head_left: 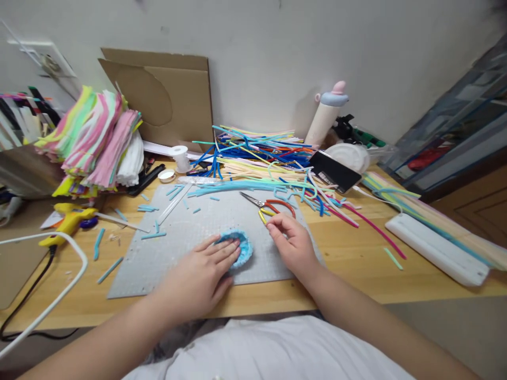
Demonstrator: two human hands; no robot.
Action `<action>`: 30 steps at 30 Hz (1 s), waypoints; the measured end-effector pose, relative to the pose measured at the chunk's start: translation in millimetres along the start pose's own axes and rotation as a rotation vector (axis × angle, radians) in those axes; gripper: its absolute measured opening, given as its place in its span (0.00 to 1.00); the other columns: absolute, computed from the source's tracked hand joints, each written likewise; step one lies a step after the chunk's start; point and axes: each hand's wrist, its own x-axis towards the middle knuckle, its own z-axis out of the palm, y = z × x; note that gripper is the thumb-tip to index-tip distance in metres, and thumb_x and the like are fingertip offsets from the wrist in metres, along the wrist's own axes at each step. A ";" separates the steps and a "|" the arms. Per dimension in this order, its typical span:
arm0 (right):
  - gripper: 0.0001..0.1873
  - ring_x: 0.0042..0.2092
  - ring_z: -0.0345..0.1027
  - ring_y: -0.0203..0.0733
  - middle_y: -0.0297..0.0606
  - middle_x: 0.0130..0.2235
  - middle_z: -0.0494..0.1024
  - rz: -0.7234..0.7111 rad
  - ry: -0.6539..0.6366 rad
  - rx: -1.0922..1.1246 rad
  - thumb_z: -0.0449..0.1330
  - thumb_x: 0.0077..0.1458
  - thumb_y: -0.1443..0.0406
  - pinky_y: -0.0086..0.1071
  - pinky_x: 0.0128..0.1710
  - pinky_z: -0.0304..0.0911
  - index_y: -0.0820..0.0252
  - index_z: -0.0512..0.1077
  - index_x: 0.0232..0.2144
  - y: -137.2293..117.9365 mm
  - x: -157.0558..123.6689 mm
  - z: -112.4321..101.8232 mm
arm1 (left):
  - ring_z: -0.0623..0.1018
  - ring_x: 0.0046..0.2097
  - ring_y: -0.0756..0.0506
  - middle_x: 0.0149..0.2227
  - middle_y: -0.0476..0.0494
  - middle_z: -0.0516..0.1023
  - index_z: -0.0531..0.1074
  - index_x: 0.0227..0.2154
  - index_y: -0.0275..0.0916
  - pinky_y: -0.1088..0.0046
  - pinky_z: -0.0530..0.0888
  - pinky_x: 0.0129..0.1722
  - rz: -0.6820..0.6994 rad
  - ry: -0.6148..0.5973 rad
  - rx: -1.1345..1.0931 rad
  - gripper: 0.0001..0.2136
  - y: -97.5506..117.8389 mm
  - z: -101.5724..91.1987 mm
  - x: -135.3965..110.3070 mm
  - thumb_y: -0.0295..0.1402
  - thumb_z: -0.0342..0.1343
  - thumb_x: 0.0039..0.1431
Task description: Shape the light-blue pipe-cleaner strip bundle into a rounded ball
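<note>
A light blue, fuzzy round piece, shaped like a shallow bowl, lies on the grey cutting mat. My left hand rests flat on it with fingers stretched out into its hollow, covering its left part. To the right, my right hand has thumb and forefinger closed at the end of the yellow handle of the scissors. The other handle is orange-red, and the blades point to the upper left over the mat. Short cut blue pipe cleaner pieces are scattered on the mat's left side.
Colourful pipe cleaners are heaped along the wall. A yellow glue gun lies at left, below bundled pipe cleaners. A bottle, a black phone-like slab and a white power strip stand or lie at right.
</note>
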 end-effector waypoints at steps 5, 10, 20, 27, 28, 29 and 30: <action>0.08 0.35 0.65 0.38 0.36 0.32 0.71 0.006 -0.048 -0.021 0.51 0.59 0.63 0.31 0.36 0.60 0.59 0.68 0.31 -0.3 0.6 3.1 | 0.71 0.57 0.41 0.54 0.31 0.73 0.70 0.52 0.28 0.59 0.51 0.65 0.034 0.002 0.118 0.20 18.7 -3.3 16.2 0.32 0.48 0.59; 0.09 0.34 0.64 0.38 0.35 0.32 0.70 0.058 -0.028 -0.022 0.52 0.59 0.62 0.30 0.35 0.60 0.59 0.68 0.31 4.7 0.8 2.9 | 0.80 0.41 0.43 0.38 0.41 0.83 0.78 0.29 0.39 0.55 0.54 0.63 0.005 -0.096 0.044 0.10 9.2 -20.5 45.4 0.36 0.53 0.56; 0.07 0.34 0.65 0.38 0.37 0.32 0.71 0.033 -0.040 -0.041 0.52 0.59 0.64 0.31 0.34 0.61 0.59 0.68 0.32 6.8 -0.5 2.8 | 0.71 0.58 0.45 0.55 0.44 0.73 0.70 0.51 0.47 0.50 0.45 0.64 -0.030 -0.112 -0.287 0.16 -29.3 -9.9 13.8 0.39 0.46 0.64; 0.10 0.49 0.68 0.42 0.42 0.45 0.76 -0.428 -0.246 -0.213 0.54 0.57 0.68 0.41 0.53 0.57 0.57 0.71 0.41 -13.2 -14.7 5.0 | 0.69 0.59 0.42 0.57 0.37 0.71 0.67 0.55 0.36 0.53 0.47 0.65 -0.049 0.071 -0.107 0.22 4.6 1.6 6.0 0.37 0.52 0.58; 0.12 0.49 0.68 0.42 0.41 0.46 0.77 -0.476 -0.295 -0.259 0.54 0.58 0.68 0.43 0.55 0.54 0.57 0.71 0.43 -15.5 -16.7 6.4 | 0.70 0.58 0.42 0.55 0.37 0.72 0.69 0.53 0.36 0.53 0.47 0.65 -0.048 0.078 -0.100 0.21 6.0 -0.6 7.7 0.37 0.52 0.58; 0.13 0.50 0.68 0.42 0.40 0.48 0.77 -0.506 -0.339 -0.312 0.53 0.58 0.67 0.45 0.57 0.51 0.57 0.71 0.45 -17.1 -18.5 8.1 | 0.71 0.57 0.42 0.55 0.38 0.73 0.70 0.52 0.38 0.53 0.47 0.65 -0.039 0.071 -0.104 0.19 5.8 -3.5 9.2 0.37 0.52 0.58; 0.13 0.51 0.68 0.42 0.40 0.49 0.77 -0.519 -0.377 -0.368 0.53 0.59 0.67 0.47 0.60 0.47 0.58 0.71 0.46 -18.1 -19.9 9.8 | 0.72 0.56 0.43 0.54 0.40 0.74 0.71 0.50 0.39 0.53 0.47 0.65 -0.028 0.062 -0.114 0.18 4.1 -7.1 10.2 0.37 0.53 0.58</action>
